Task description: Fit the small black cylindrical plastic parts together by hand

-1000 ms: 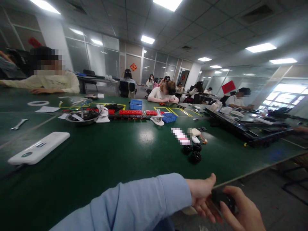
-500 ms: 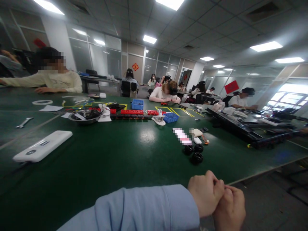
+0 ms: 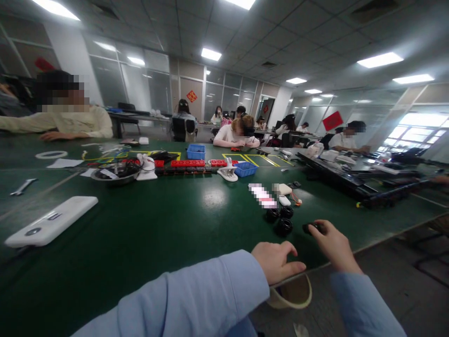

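Note:
My right hand [image 3: 333, 243] reaches over the green table's [image 3: 157, 243] near edge and pinches a small black round part [image 3: 310, 228] just right of three black rings [image 3: 280, 220]. My left hand [image 3: 277, 262] rests on the table edge with its fingers loosely curled and nothing in them. A tan cup-like holder [image 3: 291, 295] hangs just below the edge under my left hand.
A white flat device [image 3: 49, 222] lies at the left, a wrench [image 3: 23, 186] beyond it. A metal bowl [image 3: 114, 172], red strips [image 3: 189, 163], blue bins [image 3: 196, 151] and small white items [image 3: 284, 189] sit mid-table. Other people sit around the far tables.
My hands were clasped together below the table edge; now they are apart, the right has come up onto the table with the black part and the left rests on the edge.

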`<state>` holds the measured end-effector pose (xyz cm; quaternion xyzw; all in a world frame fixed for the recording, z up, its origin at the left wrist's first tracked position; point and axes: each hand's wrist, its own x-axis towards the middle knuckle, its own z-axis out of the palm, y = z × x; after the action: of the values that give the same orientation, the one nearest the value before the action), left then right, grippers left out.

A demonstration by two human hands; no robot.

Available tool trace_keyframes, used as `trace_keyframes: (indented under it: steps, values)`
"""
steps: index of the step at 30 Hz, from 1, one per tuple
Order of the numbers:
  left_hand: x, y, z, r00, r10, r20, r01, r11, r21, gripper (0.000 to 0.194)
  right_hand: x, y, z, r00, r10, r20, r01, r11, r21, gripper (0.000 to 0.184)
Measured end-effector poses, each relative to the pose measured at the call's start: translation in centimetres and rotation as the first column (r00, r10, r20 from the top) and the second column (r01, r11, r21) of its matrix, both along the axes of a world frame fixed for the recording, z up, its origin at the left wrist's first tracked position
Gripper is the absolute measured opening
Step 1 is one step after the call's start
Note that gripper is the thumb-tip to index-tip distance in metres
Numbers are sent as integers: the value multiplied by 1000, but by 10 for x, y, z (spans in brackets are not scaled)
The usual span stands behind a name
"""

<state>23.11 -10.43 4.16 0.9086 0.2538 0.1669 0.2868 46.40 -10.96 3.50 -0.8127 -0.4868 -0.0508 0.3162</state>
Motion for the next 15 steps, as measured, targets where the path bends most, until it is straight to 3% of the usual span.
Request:
trace_keyframes:
  steps: [3,5,10,15]
  values:
    - [-6,8,-5,998,39,-45,-37,998,57,33,8,29,-9,984,167,62,-152,967,-204,45]
    - [-11,15,-10,996,54,-73,-47,995,91,29,8,37,-20,967,240,81,-217,951,-222,51]
    - [-28,35,-16,994,68,-81,-61,994,91,27,13,32,-41,987,146,-65,-149,988,-33,74]
    - [-42,49,-15,991,126,-37,-122,987,100,30,22,29,-42,965,49,-257,-20,993,114,72]
